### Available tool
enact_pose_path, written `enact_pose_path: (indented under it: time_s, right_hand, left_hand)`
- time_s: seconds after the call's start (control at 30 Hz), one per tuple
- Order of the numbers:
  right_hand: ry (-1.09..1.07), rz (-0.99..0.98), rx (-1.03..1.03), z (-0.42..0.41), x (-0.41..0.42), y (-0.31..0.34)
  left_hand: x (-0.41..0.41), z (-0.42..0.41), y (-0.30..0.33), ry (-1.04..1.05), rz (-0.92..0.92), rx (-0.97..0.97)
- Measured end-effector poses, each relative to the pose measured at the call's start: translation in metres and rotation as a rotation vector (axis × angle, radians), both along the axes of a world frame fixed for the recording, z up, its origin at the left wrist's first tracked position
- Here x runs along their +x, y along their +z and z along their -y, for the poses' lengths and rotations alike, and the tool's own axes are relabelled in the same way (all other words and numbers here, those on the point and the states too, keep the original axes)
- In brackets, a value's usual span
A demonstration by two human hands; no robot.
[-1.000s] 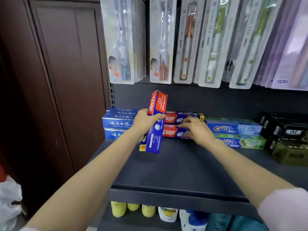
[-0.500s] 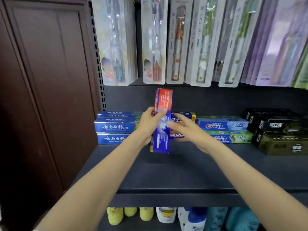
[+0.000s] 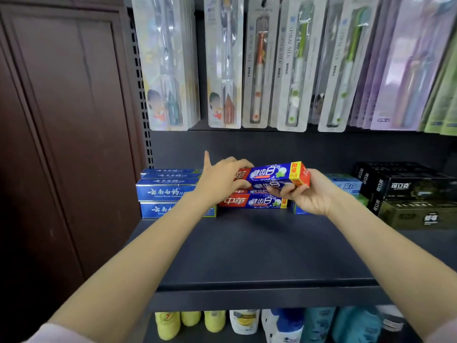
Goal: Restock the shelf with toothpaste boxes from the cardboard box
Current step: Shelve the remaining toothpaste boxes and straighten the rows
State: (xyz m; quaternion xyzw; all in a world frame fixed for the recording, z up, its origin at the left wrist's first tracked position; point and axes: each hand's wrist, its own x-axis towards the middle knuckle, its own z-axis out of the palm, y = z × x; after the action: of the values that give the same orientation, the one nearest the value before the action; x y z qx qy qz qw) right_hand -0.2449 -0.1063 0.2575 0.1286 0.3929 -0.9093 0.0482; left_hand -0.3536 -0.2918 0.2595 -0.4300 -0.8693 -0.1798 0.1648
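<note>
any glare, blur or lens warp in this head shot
Head view: glare streaks across the plastic toothbrush packs, washing out the lilac ones at right; wide-angle warp bends the brown door and splays the forearms; soft blur on the bottles below the shelf; the red-and-blue toothpaste box between the left hand and right hand reads sharp.

The dark shelf (image 3: 259,248) carries, along its back, a stack of blue boxes (image 3: 165,191) at left, red-and-blue toothpaste boxes (image 3: 252,201) beside them, then (partly hidden) pale blue ones (image 3: 346,185) and black boxes (image 3: 415,196) at right.
</note>
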Motion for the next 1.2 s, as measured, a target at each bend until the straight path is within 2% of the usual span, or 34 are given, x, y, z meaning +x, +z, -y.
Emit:
enact_pose_path:
  time_s: [0.07, 0.1, 0.2, 0.23, 0.33, 0.4, 0.5, 0.63, 0.73, 0.9, 1.1, 1.2]
  right_hand:
    - [-0.044, -0.013, 0.031, -0.003, -0.001, 0.0]
    - [-0.12, -0.017, 0.137, -0.004, -0.003, 0.0]
    - [-0.507, -0.059, 0.648, -0.009, -0.014, -0.005]
    - [-0.566, -0.11, 0.828, -0.009, -0.015, -0.004]
    - [-0.444, -0.216, 1.497, -0.013, -0.019, -0.007]
    - [-0.408, -0.208, 1.814, -0.018, -0.027, -0.01]
    - [-0.485, -0.252, 1.981, -0.022, -0.046, -0.014]
    - [-0.339, -0.073, 2.261, -0.023, -0.066, -0.041]
    - [-0.389, -0.037, 2.23, -0.021, -0.068, -0.055]
    - [-0.443, -0.187, 2.158, -0.02, -0.053, -0.045]
    - [-0.418, -0.164, 2.008, -0.039, 0.003, -0.045]
    - [-0.464, -0.077, 1.944, -0.066, 0.049, -0.048]
  left_hand:
    - [-0.003, -0.006, 0.006, -0.023, 0.021, -0.007]
    - [-0.005, -0.009, 0.008, -0.03, 0.035, 0.002]
    - [-0.017, -0.02, 0.007, -0.017, 0.097, -0.009]
    - [-0.022, -0.024, 0.006, -0.008, 0.108, -0.024]
    - [-0.029, -0.033, 0.003, 0.026, 0.123, -0.064]
    - [-0.03, -0.038, 0.003, 0.056, 0.132, -0.045]
    - [-0.03, -0.046, 0.0, 0.134, 0.128, -0.01]
    - [-0.034, -0.057, -0.022, 0.215, 0.114, -0.104]
    - [-0.038, -0.06, -0.037, 0.235, -0.005, -0.125]
    - [-0.024, -0.061, -0.038, 0.189, -0.163, -0.029]
    - [0.024, -0.093, -0.039, 0.088, -0.133, -0.002]
    - [0.063, -0.123, -0.042, -0.007, 0.032, 0.06]
